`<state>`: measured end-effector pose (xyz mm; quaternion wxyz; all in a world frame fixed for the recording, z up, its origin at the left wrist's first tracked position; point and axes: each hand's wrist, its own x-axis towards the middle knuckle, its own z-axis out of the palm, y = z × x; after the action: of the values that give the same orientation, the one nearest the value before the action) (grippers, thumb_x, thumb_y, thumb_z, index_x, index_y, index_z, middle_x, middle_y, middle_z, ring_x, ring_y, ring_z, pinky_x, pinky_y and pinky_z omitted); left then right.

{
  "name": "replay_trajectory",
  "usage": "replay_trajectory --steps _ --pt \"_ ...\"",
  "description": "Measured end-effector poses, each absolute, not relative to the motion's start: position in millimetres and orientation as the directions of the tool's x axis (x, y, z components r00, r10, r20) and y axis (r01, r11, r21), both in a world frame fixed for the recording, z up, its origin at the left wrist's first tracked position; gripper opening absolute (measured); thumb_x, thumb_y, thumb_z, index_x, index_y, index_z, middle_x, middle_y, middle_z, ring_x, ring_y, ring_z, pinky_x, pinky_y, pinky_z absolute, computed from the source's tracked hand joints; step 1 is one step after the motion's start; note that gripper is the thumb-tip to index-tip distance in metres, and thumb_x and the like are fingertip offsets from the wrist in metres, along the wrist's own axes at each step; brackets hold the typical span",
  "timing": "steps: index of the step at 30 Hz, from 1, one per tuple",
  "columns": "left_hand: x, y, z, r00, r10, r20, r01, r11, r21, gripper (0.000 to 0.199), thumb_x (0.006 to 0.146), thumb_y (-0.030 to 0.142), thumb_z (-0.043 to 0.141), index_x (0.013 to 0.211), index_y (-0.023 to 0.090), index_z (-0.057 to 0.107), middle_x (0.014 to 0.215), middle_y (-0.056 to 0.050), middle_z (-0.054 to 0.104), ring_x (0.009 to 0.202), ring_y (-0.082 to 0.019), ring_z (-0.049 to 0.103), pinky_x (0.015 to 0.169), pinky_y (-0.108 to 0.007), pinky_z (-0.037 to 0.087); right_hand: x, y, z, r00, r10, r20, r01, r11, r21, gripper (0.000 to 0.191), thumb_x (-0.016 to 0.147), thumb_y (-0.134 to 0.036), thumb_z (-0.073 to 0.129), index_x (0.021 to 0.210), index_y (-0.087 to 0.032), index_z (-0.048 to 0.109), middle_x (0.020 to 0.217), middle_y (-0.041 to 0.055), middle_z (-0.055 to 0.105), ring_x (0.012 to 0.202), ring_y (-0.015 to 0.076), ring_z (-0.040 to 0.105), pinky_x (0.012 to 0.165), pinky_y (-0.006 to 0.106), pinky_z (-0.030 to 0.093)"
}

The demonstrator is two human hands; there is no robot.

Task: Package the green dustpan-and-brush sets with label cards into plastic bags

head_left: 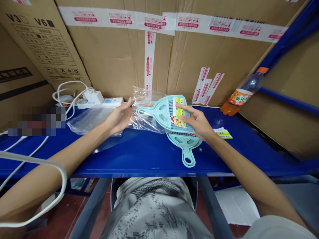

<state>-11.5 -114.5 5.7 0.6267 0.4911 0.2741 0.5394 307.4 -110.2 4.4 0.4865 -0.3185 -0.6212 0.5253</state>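
Two dustpans (163,114) (187,144), one bottle (239,96), two hands (121,116) (196,122)

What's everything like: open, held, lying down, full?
Left hand: open
Right hand: holding upper dustpan set
Upper dustpan set: held
Lower dustpan set: lying on table
Clear plastic: crinkled
Bottle: capped, tilted, partly full
Yellow-green card: lying on table
Cardboard: taped

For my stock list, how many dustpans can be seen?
2: upper dustpan at the right hand, lower dustpan partly covered by it, on the blue table. More may be hidden.
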Motion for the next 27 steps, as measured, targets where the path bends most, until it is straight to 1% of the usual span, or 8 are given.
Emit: replay_trajectory --steps 4,6,8,11,14,18,23,27 --pt "-10.3 -114.6 7.8 0.176 0.969 0.173 -0.423 -0.084 0.902 0.035 0.101 0.038 0.073 0.13 0.018 0.072 0.124 -0.017 0.081 0.116 -0.035 0.079 0.095 -0.05 0.068 306.1 -114.8 7.4 -0.352 0.88 0.318 -0.164 0.277 -0.947 0.074 0.079 -0.038 0.097 0.148 -0.031 0.071 0.156 0.0058 0.068 0.145 0.0334 0.063 0.122 0.057 0.057" --pt "-8.6 -113.8 6.2 0.129 0.978 0.166 -0.427 -0.097 0.899 0.026 0.098 0.03 0.073 0.12 0.016 0.072 0.118 -0.016 0.082 0.111 -0.033 0.08 0.095 -0.049 0.068 304.4 -117.6 8.4 -0.328 0.874 0.359 -0.186 0.312 -0.932 0.08 0.08 -0.039 0.096 0.154 -0.032 0.065 0.163 0.0046 0.063 0.151 0.0342 0.057 0.123 0.058 0.056" --pt "-7.7 -112.3 3.9 0.08 0.981 0.175 -0.413 -0.128 0.902 0.019 0.092 0.022 0.076 0.109 0.016 0.069 0.113 -0.013 0.082 0.103 -0.03 0.081 0.092 -0.047 0.069 302.8 -119.4 8.8 -0.315 0.875 0.366 -0.18 0.324 -0.929 0.089 0.081 -0.042 0.095 0.161 -0.035 0.058 0.169 0.0034 0.056 0.157 0.0365 0.051 0.12 0.063 0.058" --pt "-8.7 -109.4 0.6 0.026 0.976 0.216 -0.371 -0.191 0.909 0.023 0.085 0.014 0.078 0.101 0.019 0.063 0.104 -0.007 0.081 0.091 -0.025 0.081 0.085 -0.04 0.069 302.4 -117.8 7.7 -0.31 0.874 0.374 -0.151 0.344 -0.927 0.098 0.08 -0.046 0.095 0.167 -0.036 0.05 0.174 0.0028 0.049 0.161 0.0371 0.045 0.119 0.064 0.058" --pt "-11.1 -106.9 -1.5 -0.005 0.965 0.261 -0.344 -0.247 0.906 0.026 0.083 0.013 0.079 0.099 0.021 0.06 0.101 -0.005 0.082 0.088 -0.023 0.081 0.081 -0.036 0.067 305.0 -112.6 4.8 -0.333 0.852 0.404 -0.135 0.381 -0.915 0.092 0.082 -0.045 0.094 0.164 -0.036 0.055 0.173 0.0025 0.051 0.161 0.0334 0.046 0.128 0.058 0.05" --pt "-12.8 -106.2 -2.5 0.039 0.959 0.281 -0.345 -0.251 0.905 0.036 0.077 0.01 0.082 0.097 0.023 0.055 0.104 -0.006 0.083 0.09 -0.024 0.081 0.072 -0.031 0.063 309.9 -108.5 1.9 -0.374 0.825 0.424 -0.081 0.426 -0.901 0.078 0.086 -0.042 0.092 0.158 -0.034 0.064 0.171 0.0015 0.054 0.162 0.032 0.045 0.135 0.058 0.038" --pt "-11.6 -105.8 -2.3 0.016 0.959 0.282 -0.323 -0.262 0.909 0.036 0.074 0.008 0.082 0.089 0.023 0.053 0.101 -0.008 0.082 0.102 -0.026 0.081 0.078 -0.032 0.065 311.6 -110.4 2.2 -0.348 0.83 0.435 -0.029 0.455 -0.89 0.083 0.086 -0.045 0.09 0.162 -0.034 0.059 0.173 0.0013 0.051 0.163 0.0337 0.043 0.134 0.058 0.04" --pt "-10.8 -103.2 -5.7 -0.029 0.937 0.347 -0.209 -0.345 0.915 0.038 0.07 0.013 0.092 0.089 0.021 0.06 0.091 -0.003 0.077 0.094 -0.022 0.078 0.071 -0.027 0.064 311.8 -111.0 4.0 -0.28 0.825 0.491 -0.009 0.509 -0.861 0.087 0.086 -0.046 0.09 0.165 -0.036 0.055 0.174 0.0004 0.05 0.167 0.0333 0.037 0.136 0.058 0.037"
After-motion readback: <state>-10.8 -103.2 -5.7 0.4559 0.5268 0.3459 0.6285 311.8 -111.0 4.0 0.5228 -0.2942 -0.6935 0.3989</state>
